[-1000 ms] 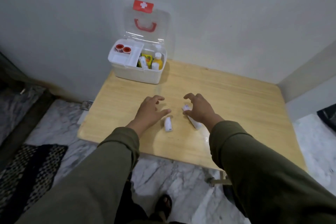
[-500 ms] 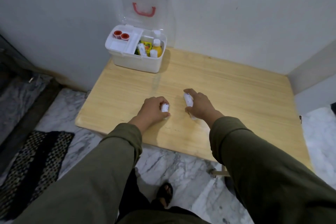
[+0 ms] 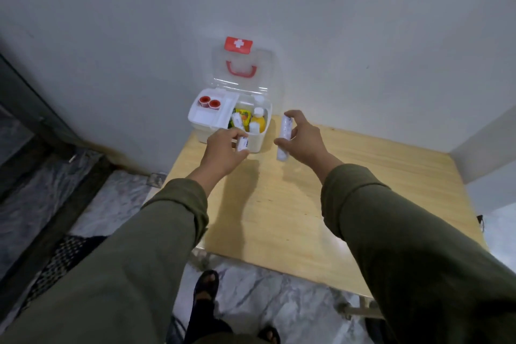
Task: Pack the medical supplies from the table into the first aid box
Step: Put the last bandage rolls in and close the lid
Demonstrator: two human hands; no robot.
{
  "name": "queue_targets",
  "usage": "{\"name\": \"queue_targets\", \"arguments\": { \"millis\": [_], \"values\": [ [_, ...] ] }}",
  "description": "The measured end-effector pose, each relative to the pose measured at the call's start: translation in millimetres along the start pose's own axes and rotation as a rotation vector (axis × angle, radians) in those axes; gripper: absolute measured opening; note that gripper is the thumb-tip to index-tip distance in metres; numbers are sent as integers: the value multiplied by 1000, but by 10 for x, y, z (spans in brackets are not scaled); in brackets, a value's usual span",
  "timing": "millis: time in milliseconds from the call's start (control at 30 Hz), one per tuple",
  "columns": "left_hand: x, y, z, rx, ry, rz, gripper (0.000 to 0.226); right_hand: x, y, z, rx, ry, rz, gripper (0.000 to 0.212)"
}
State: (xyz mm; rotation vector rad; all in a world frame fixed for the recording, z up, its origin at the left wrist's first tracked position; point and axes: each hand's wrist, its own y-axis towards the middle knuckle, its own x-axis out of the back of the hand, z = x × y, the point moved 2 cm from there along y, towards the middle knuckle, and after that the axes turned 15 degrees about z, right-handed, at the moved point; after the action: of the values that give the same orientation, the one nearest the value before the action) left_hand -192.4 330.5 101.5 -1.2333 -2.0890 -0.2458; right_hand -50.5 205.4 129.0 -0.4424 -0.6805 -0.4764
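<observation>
The white first aid box [image 3: 258,142] stands open at the table's far left corner, its clear lid [image 3: 241,70] with a red handle leaning on the wall. Inside are a yellow bottle [image 3: 258,121], a small packet and a white tray with two red-capped cups [image 3: 209,102]. My left hand [image 3: 224,152] is shut on a small white bottle [image 3: 242,144], held in front of the box's near wall. My right hand [image 3: 303,139] grips a longer white tube [image 3: 284,137], upright, just right of the box.
The light wooden table [image 3: 321,204] sits in a corner between two walls. Below its near edge lie marble floor and my sandalled feet [image 3: 206,282]. A dark patterned mat [image 3: 61,257] lies on the floor at the left.
Both hands lifted their items off the table's middle and carried them forward to the box. The camera view tilted up and toward the box.
</observation>
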Motion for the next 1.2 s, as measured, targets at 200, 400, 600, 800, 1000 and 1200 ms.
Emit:
{"name": "queue_targets", "arguments": {
  "millis": [200, 400, 600, 800, 1000, 1200],
  "values": [
    [731, 309, 242, 2, -7, -136, 36, -96, 491, 603, 13, 140, -34, 61],
    [1167, 755, 510, 21, 11, -52, 43, -351, 1048, 976, -60, 147, -25, 64],
    [1162, 1041, 731, 17, 107, 116, 38, -645, 1395, 1042, -154, 132, -1, 67],
    [1105, 1130, 905, -17, 174, 166, 44, -832, 1537, 1045, -218, 40, -8, 66],
    [1124, 1174, 967, -22, 175, 176, 44, -866, 1558, 1080, -255, -19, -9, 69],
    [1138, 1170, 985, 5, 169, 157, 43, -870, 1534, 1087, -273, -36, -11, 69]
  ]
}}
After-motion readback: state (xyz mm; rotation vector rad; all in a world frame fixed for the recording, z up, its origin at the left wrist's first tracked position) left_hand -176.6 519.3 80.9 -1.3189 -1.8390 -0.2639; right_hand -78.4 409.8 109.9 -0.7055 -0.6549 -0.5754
